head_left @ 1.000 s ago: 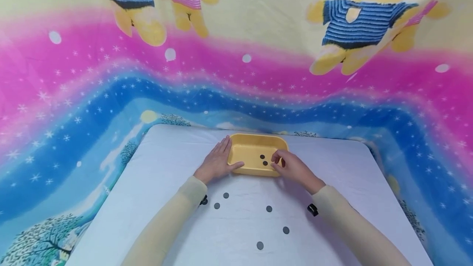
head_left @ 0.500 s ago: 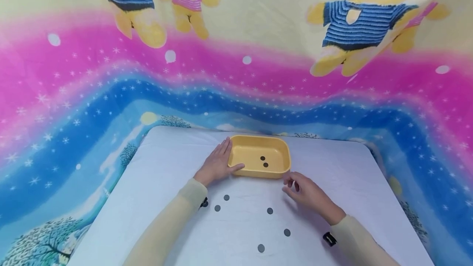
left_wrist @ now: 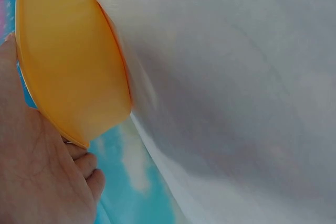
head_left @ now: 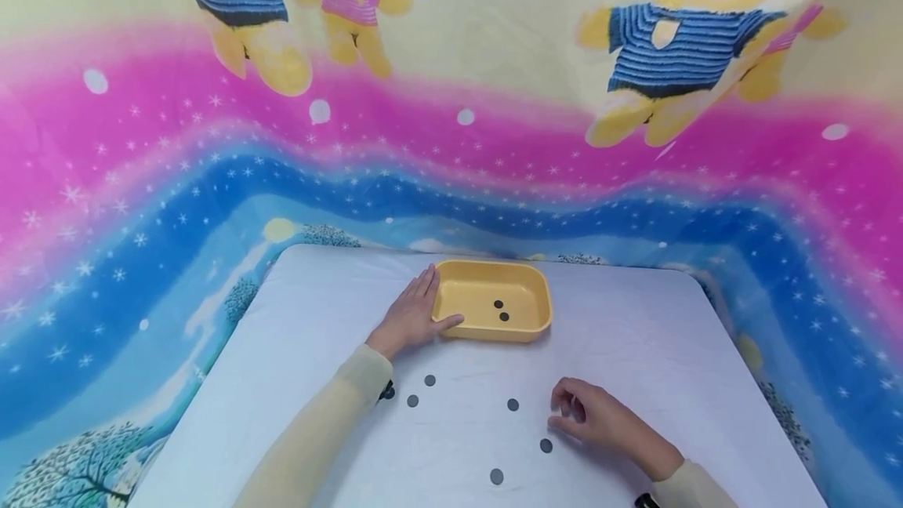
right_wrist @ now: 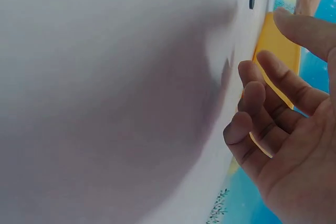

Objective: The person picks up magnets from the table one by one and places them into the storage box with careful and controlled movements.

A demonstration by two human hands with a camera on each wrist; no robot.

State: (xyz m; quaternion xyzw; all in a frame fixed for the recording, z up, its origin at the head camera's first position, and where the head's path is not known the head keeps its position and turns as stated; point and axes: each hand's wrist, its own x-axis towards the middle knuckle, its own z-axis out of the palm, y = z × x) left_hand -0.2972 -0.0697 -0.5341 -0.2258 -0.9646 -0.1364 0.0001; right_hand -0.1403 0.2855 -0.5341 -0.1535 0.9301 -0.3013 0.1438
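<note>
Hovering empty, fingers loosely curled and parted from the thumb, the right hand (head_left: 598, 419) has the closest grey disc (head_left: 546, 446) just to its left, on the near side of the thumb tip.

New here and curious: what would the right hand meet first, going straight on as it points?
Probably the gray disc straight left of the right hand, which might pass above it; depth is unclear.
</note>
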